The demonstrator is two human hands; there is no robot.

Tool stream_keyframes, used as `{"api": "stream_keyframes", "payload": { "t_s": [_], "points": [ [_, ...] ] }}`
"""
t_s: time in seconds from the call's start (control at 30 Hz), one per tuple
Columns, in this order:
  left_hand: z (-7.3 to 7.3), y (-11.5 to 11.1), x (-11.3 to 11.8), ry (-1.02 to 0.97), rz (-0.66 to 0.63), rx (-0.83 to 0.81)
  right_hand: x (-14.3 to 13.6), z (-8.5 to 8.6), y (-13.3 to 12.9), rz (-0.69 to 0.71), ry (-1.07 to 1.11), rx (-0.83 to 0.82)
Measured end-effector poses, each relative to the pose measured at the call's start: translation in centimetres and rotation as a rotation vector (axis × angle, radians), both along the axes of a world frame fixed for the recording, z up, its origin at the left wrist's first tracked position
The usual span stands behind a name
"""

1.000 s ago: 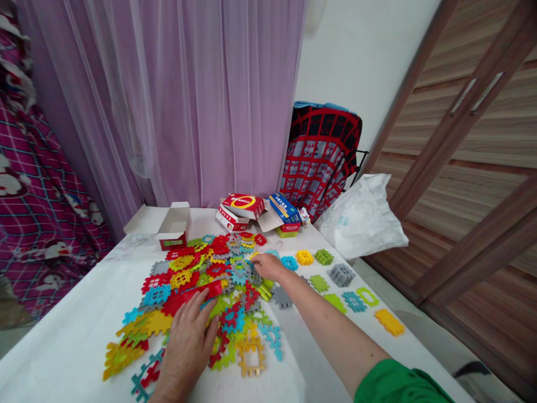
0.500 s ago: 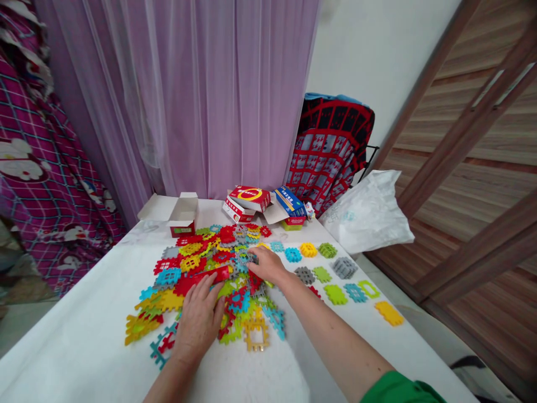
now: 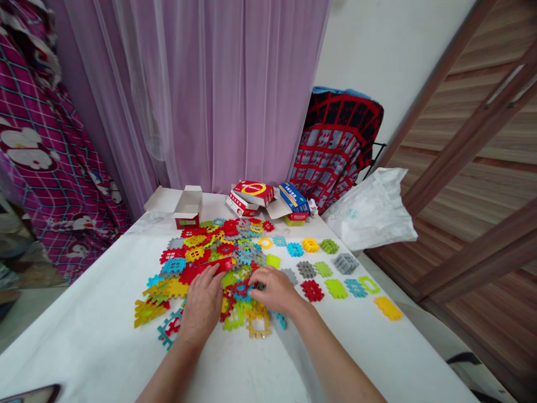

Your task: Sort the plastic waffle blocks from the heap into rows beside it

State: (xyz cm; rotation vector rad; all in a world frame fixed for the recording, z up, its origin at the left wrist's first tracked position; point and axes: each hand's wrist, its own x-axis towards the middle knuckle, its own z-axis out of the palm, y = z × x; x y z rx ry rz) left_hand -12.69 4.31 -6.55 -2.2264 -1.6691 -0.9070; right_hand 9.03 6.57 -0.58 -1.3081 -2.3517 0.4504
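Note:
A pile of toothed plastic pieces in red, yellow, blue, green and grey covers the middle of the white table. My left hand lies with fingers spread on the pile's near side, its fingertips at a long red piece. At the pile's right side my right hand is closed, thumb and fingers pinched around a small dark grey piece, mostly hidden by the fingers. Sorted pieces stand in rows to the right, among them a red one and a yellow one.
An open carton, red boxes and a blue box stand at the table's back edge. A white plastic bag is at the right edge. Part of a dark-edged object shows at the lower left.
My right hand has moved nearer along the pile and now pinches a dark grey piece. My left hand stays by the long red piece. The view has shifted slightly.

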Motion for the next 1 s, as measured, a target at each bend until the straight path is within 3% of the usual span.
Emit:
{"api": "stream_keyframes", "payload": {
  "t_s": [0.23,0.43,0.6,0.7,0.87,1.0],
  "points": [
    [0.4,-0.2,0.1,0.011,-0.003,0.0,0.1,-2.1,-1.5,0.051,-0.059,0.124],
    [0.2,0.0,0.0,0.005,-0.011,0.019,-0.4,-1.9,-1.5,0.067,-0.029,0.25],
    [-0.3,0.4,-0.3,0.018,-0.027,0.047,-0.2,-1.0,-1.5,0.021,0.174,0.309],
    [-0.5,0.6,-0.5,0.028,-0.039,0.065,-0.2,-0.9,-1.3,-0.11,0.409,0.189],
    [-0.5,0.5,-0.7,0.024,-0.054,0.078,0.4,-2.1,-0.3,-0.325,0.721,-0.214],
    [-0.6,0.4,-0.7,-0.019,-0.053,0.06,1.1,-3.0,0.2,-0.374,0.746,-0.258]
  ]
}}
